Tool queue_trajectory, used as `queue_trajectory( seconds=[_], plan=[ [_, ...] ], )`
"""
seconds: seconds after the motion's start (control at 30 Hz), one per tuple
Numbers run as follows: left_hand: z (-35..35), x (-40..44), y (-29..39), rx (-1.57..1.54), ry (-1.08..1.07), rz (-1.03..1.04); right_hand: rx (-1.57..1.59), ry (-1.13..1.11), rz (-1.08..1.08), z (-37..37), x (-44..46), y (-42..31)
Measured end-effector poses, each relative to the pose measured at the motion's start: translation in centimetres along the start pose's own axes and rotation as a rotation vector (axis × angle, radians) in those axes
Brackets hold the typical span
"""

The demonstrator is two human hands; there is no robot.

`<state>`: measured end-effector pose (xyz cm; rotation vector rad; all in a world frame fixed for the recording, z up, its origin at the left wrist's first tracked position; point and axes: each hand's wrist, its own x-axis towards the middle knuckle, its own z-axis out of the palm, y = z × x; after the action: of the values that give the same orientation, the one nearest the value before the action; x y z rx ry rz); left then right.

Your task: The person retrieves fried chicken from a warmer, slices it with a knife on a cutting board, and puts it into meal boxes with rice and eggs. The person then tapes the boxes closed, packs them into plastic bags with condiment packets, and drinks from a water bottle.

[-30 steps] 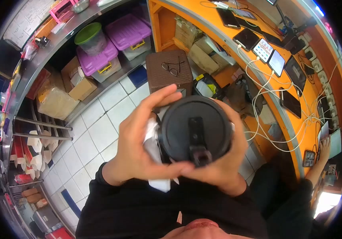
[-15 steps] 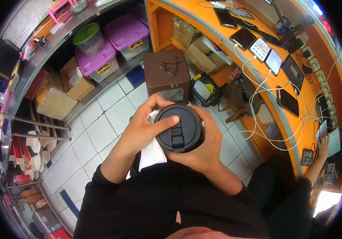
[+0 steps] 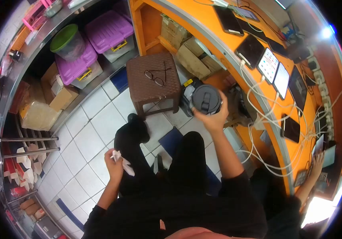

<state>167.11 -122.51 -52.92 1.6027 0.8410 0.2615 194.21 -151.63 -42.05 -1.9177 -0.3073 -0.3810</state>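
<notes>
My right hand [image 3: 216, 118] is closed around the side of a tumbler with a round black flip lid [image 3: 206, 98], held out toward the desk. Its body is mostly hidden under the lid. Down by my left thigh, my left hand [image 3: 114, 166] is closed on a crumpled white tissue [image 3: 128, 167]. Ahead of me stands a brown woven-pattern stool [image 3: 143, 89], and a pair of eyeglasses [image 3: 155, 79] rests on its seat.
On the right, an orange desk [image 3: 214, 44] carries several phones [image 3: 268, 63] and tangled white cables [image 3: 258, 115]. Another person's hand [image 3: 317, 163] lies at its near end. Purple-lidded bins [image 3: 109, 34] and an open cardboard box [image 3: 64, 98] sit on the left shelf.
My hands have moved apart. My right hand carried the tumbler forward and right; my left hand came off the lid and dropped low left with the tissue. The view has shifted.
</notes>
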Motion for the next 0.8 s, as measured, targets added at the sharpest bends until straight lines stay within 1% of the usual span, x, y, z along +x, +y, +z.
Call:
queue_trajectory(
  seconds=[0.07, 0.1, 0.17, 0.2, 0.23, 0.27, 0.3, 0.33, 0.43, 0.47, 0.57, 0.6, 0.67, 0.77, 0.8],
  plan=[
    [0.9, 0.0, -1.9, 0.145, 0.236, 0.156, -0.116, 0.139, -0.080, 0.5, 3.7, 4.6],
    [1.4, 0.1, -2.1, 0.142, 0.242, 0.145, -0.119, 0.126, -0.080, 0.7, 5.3, 7.4],
    [2.1, 0.4, -1.6, 0.520, 0.138, 0.358, -0.449, 0.312, 0.041, 0.7, 8.1, 12.6],
    [3.1, 0.6, -1.1, 0.508, 0.188, 0.338, -0.453, 0.297, 0.040, 0.5, 9.4, 13.7],
    [3.5, 1.2, -1.2, 0.507, 0.190, 0.323, -0.473, 0.318, 0.105, 0.2, 10.7, 14.5],
    [3.7, 1.7, -1.5, 0.519, 0.193, 0.384, -0.493, 0.339, 0.169, 0.0, 11.7, 15.2],
    [3.9, 2.0, -1.7, 0.532, 0.195, 0.444, -0.498, 0.324, 0.170, -0.2, 12.5, 15.8],
    [4.3, 2.0, -1.2, 0.545, 0.219, 0.451, -0.389, 0.306, 0.149, -0.2, 13.4, 16.2],
    [4.5, 2.1, -1.6, 0.563, 0.264, 0.446, -0.480, 0.297, 0.090, -1.3, 15.2, 23.8],
    [4.4, 2.2, -2.4, 0.552, 0.276, 0.413, -0.418, 0.270, 0.078, -2.0, 15.6, 27.5],
    [4.5, 2.3, -1.8, 0.490, 0.274, 0.413, -0.275, 0.235, 0.098, -1.7, 16.6, 31.0],
    [4.4, 2.3, -1.8, 0.498, 0.288, 0.413, -0.421, 0.355, 0.064, -1.7, 16.7, 33.2],
    [4.1, 2.3, -1.9, 0.538, 0.255, 0.406, -0.547, 0.473, 0.031, -2.3, 17.5, 35.6],
    [4.1, 2.5, -2.1, 0.570, 0.258, 0.413, -0.467, 0.308, 0.092, -3.4, 18.5, 37.2],
    [4.2, 2.5, -2.0, 0.593, 0.260, 0.415, -0.456, 0.299, 0.099, -3.3, 18.7, 37.2]
  ],
)
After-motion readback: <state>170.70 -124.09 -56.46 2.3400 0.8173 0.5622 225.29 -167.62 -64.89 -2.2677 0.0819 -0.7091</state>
